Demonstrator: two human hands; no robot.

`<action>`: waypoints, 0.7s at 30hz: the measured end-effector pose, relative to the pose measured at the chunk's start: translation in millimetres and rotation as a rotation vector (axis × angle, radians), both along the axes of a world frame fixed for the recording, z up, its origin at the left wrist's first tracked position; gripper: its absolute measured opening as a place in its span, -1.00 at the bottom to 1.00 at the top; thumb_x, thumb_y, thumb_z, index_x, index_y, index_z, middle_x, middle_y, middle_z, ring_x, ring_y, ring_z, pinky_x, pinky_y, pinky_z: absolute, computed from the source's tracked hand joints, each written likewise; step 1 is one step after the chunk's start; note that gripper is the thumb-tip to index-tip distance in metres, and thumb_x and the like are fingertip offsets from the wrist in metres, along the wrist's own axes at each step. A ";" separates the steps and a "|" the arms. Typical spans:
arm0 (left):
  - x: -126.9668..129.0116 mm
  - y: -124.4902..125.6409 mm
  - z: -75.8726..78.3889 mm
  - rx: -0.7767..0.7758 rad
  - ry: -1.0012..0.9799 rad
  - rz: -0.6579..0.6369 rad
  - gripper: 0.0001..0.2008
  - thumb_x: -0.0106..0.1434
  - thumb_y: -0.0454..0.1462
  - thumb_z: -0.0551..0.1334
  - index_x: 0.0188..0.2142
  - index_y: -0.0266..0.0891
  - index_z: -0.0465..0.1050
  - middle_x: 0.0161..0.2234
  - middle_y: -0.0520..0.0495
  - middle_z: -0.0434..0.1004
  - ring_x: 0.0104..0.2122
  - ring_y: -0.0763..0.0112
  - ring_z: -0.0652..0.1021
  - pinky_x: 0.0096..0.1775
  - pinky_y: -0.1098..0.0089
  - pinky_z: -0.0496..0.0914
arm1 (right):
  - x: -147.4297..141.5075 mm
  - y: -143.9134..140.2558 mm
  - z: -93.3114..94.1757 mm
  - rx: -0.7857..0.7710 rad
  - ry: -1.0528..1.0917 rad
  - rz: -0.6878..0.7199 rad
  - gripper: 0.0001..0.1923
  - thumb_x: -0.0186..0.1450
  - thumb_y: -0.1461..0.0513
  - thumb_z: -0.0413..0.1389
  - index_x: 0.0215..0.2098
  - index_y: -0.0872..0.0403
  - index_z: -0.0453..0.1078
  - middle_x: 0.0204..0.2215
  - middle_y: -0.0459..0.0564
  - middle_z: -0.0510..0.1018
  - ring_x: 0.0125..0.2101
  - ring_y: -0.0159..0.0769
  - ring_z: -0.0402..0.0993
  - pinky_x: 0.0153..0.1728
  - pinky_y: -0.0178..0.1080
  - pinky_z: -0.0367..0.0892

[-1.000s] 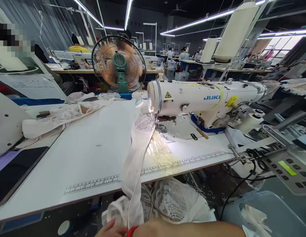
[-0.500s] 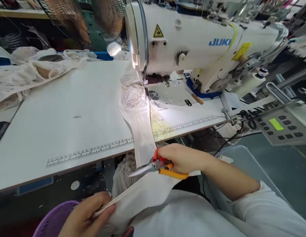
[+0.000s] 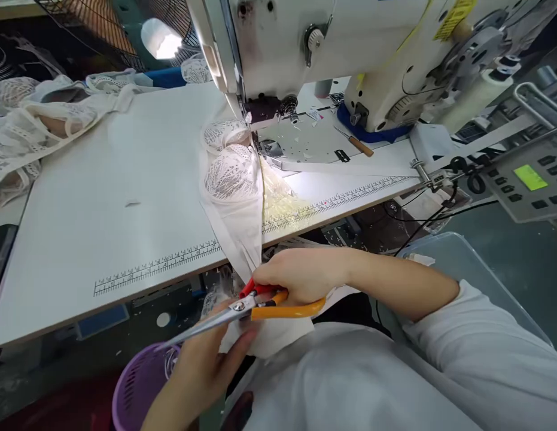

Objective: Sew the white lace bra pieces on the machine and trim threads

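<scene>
Since the earlier frame, scissors [image 3: 242, 308] and right hand [image 3: 300, 275] have dropped closer to the left hand [image 3: 206, 353]; view sits nearer the sewing machine [image 3: 332, 48]. One pair of scissors, red and orange handles, right grip closed on them, blades nearly shut. One white fabric strip [image 3: 236, 203] trailing off the counter [image 3: 116, 203] edge; left grip pinches its lower end. One purple basket [image 3: 137, 383] below.
</scene>
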State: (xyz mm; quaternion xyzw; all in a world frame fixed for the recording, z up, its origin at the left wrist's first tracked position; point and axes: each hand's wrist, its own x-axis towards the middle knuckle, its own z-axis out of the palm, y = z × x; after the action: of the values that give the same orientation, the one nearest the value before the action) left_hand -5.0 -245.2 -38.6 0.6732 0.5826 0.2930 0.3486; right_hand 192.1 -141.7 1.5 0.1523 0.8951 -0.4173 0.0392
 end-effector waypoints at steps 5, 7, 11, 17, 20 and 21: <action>32.3 12.9 2.3 0.068 0.128 -0.112 -0.89 0.06 -0.23 0.20 -0.41 -0.12 0.50 -0.65 0.01 0.45 -0.51 0.23 0.51 -0.39 0.37 0.35 | 3.6 6.4 -5.4 -0.008 0.030 -0.025 -0.77 0.11 0.34 0.03 -0.53 0.06 0.01 -0.56 -0.14 0.27 -0.53 -0.42 0.16 -0.52 -0.36 0.09; 34.6 15.2 1.7 -0.003 0.105 -0.065 -0.90 0.06 -0.22 0.20 -0.44 -0.12 0.49 -0.62 0.02 0.48 -0.55 0.28 0.49 -0.44 0.39 0.32 | 6.1 8.4 -7.1 -0.012 0.054 -0.019 -0.77 0.11 0.36 0.02 -0.53 0.05 0.00 -0.56 -0.14 0.27 -0.53 -0.42 0.16 -0.52 -0.36 0.09; 32.2 14.9 -2.5 -0.205 -0.162 0.017 -0.93 0.05 -0.23 0.24 -0.50 -0.16 0.46 -0.60 0.04 0.46 -0.58 0.39 0.42 -0.48 0.44 0.28 | 7.6 11.8 -6.0 -0.018 0.040 -0.018 -0.76 0.10 0.43 0.01 -0.53 0.06 0.01 -0.53 -0.14 0.28 -0.51 -0.42 0.18 -0.48 -0.36 0.11; 29.1 13.5 -10.2 -0.499 -0.653 0.240 -0.78 -0.06 -0.16 0.37 -0.56 -0.23 0.39 -0.57 0.06 0.35 -0.55 0.49 0.33 -0.50 0.50 0.25 | 5.6 19.5 -2.5 0.025 0.034 -0.057 -0.72 0.18 0.36 0.04 -0.55 0.06 -0.01 -0.55 -0.15 0.25 -0.52 -0.43 0.15 -0.47 -0.35 0.09; 33.5 13.4 -9.2 -0.490 -0.706 0.299 -0.77 -0.11 -0.17 0.39 -0.57 -0.25 0.42 -0.58 0.06 0.36 -0.53 0.50 0.33 -0.46 0.52 0.26 | 4.9 21.3 -1.7 0.015 0.038 -0.041 -0.71 0.18 0.37 0.05 -0.54 0.06 -0.02 -0.55 -0.16 0.23 -0.53 -0.44 0.12 -0.48 -0.36 0.08; 35.6 13.3 -8.2 -0.477 -0.714 0.321 -0.79 -0.12 -0.19 0.40 -0.57 -0.25 0.43 -0.59 0.07 0.36 -0.53 0.51 0.33 -0.46 0.53 0.26 | 4.8 21.3 -1.8 0.013 0.044 -0.035 -0.71 0.18 0.37 0.04 -0.54 0.06 -0.02 -0.55 -0.16 0.22 -0.54 -0.44 0.12 -0.49 -0.36 0.08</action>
State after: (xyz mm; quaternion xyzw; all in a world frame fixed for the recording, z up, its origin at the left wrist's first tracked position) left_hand 30.6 -231.9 -46.7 0.3324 0.5740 0.4147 0.6230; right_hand 196.9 -120.4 -0.3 0.1592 0.8955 -0.4154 0.0112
